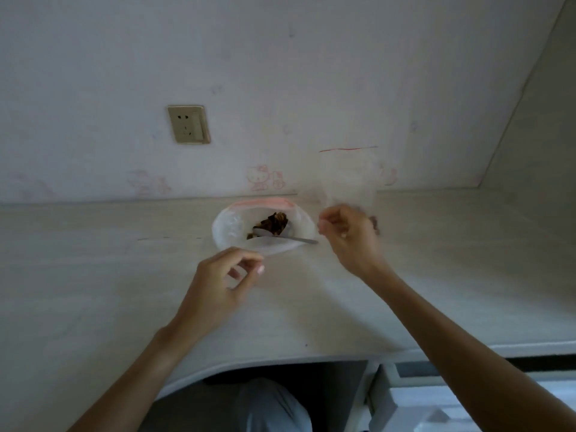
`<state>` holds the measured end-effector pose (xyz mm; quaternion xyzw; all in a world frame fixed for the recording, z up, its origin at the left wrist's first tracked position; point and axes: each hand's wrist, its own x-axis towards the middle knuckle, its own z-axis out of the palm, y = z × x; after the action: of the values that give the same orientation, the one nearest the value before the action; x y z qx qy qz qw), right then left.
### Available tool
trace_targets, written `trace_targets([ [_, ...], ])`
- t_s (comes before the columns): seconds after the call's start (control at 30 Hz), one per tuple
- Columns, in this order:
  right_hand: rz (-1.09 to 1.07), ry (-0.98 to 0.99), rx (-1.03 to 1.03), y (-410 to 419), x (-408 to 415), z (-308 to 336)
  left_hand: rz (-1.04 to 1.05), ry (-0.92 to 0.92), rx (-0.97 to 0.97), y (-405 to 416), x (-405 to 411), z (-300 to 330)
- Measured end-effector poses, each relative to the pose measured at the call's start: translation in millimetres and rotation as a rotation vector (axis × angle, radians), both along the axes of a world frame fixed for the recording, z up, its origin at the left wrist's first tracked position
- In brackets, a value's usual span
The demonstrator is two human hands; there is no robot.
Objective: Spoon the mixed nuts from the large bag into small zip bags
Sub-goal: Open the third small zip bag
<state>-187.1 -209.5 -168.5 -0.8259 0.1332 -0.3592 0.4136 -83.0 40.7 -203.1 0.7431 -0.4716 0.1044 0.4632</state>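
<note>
Pinched at its lower edge by the right hand (347, 235), a small clear zip bag (347, 176) stands upright above the fist, its thin red seal line at the top, level. Fingers curled inward on the plastic; thumb and forefinger tips meet toward the left. Bag looks empty, though the film is faint against the wall. Hand is a little blurred.

Left hand (218, 282): thumb and forefinger tips close together, the other fingers loosely curled below. Cannot tell whether they pinch anything; a trace of clear film may lie beneath them, too faint to call. Fingertips sit just short of the near rim of the large bag.

Large bag (227, 229) lies on the desk (93, 291) between the two hands, mouth open wide and rounded like a bowl, pink zip strip along the far edge. Small dark heap of mixed nuts (274, 224) inside, toward the far right of the opening. Metal spoon (280, 236) rests in the bag unheld: bowl down among the nuts, handle running right over the rim, tip ending just short of the right hand.

Desk is pale wood grain with a curved cutout at the near edge, set against a white wall (280, 73). Wall carries a beige socket plate (189, 124) up left and faded pink cartoon stickers (265, 178) low, near the desk line. Grey-clad lap (258, 406) shows below the cutout. White drawer unit (436, 400) at lower right.
</note>
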Motion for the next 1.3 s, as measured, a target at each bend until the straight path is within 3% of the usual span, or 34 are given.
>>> trace_targets([
  [0.17,0.420,0.289,-0.391,78,7,-22,0.381,0.028,-0.162,52,37,16],
  [0.23,0.464,0.353,-0.540,96,16,-30,0.563,0.044,-0.051,74,61,12],
  [0.37,0.447,0.238,-0.619,114,29,-42,0.758,0.127,0.434,101,87,-7],
  [0.43,0.425,0.198,-0.654,116,32,-47,0.780,0.102,0.479,105,89,-16],
  [0.5,0.421,0.185,-0.671,116,34,-50,0.798,0.063,0.382,107,90,-20],
  [0.63,0.436,0.223,-0.596,112,36,-51,0.808,0.045,0.277,111,89,-20],
  [0.73,0.435,0.246,-0.522,113,38,-51,0.764,0.027,0.083,111,80,-14],
  [0.9,0.460,0.270,0.050,123,41,-25,0.660,-0.160,-0.219,93,42,7],
  [1.0,0.505,0.201,0.319,132,37,0,0.602,-0.260,-0.239,79,19,16],
  [1.13,0.523,0.103,0.512,137,31,23,0.480,-0.365,-0.192,58,-8,23],
  [1.2,0.503,0.035,0.531,135,26,30,0.375,-0.298,-0.172,47,-20,25],
  [1.3,0.472,-0.034,0.420,123,16,38,0.324,0.141,-0.363,37,-30,43],
])
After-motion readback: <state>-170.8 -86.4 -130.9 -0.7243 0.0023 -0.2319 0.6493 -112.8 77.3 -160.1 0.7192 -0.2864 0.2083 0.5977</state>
